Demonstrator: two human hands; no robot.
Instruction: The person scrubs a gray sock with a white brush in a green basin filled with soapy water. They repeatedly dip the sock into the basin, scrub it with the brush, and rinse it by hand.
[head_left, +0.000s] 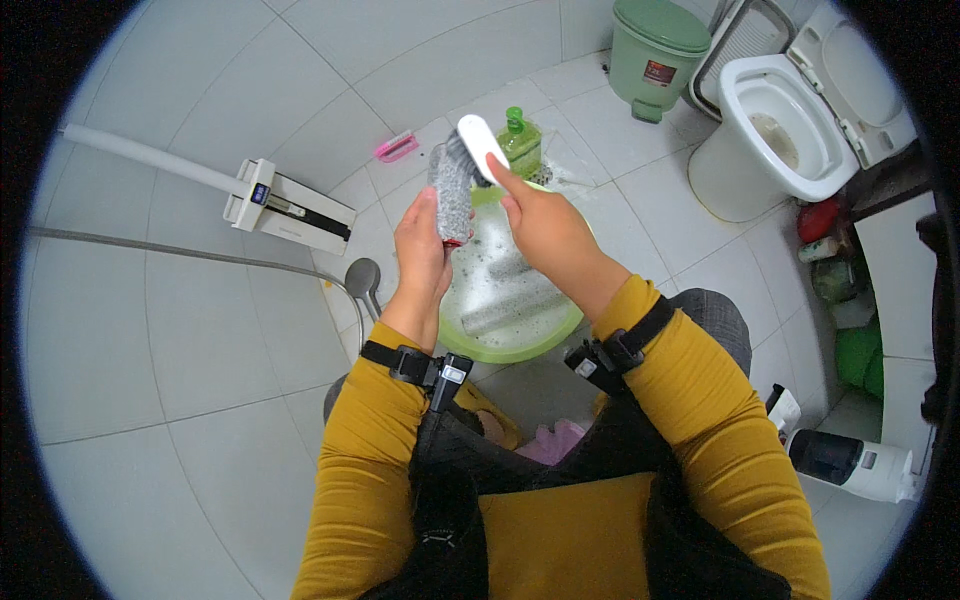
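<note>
My left hand (420, 247) grips a grey fuzzy roller-like piece (451, 199) with a red lower end, holding it upright over the basin. In my right hand (551, 225) is a white-backed scrub brush (480, 146), its grey bristles against the upper part of the fuzzy piece. My right index finger lies along the brush back. Below both hands stands a light-green basin (502, 354) of sudsy water (517, 285). A long grey shape (514, 309) lies in the water; its kind is unclear.
Behind the basin stand a green pump bottle (521, 146) and a pink brush (396, 147). At left are a shower head (363, 279), its hose (187, 253) and a white cleaner head (292, 206). A green pedal bin (652, 64), toilet (750, 150) and white appliance (855, 461) stand right.
</note>
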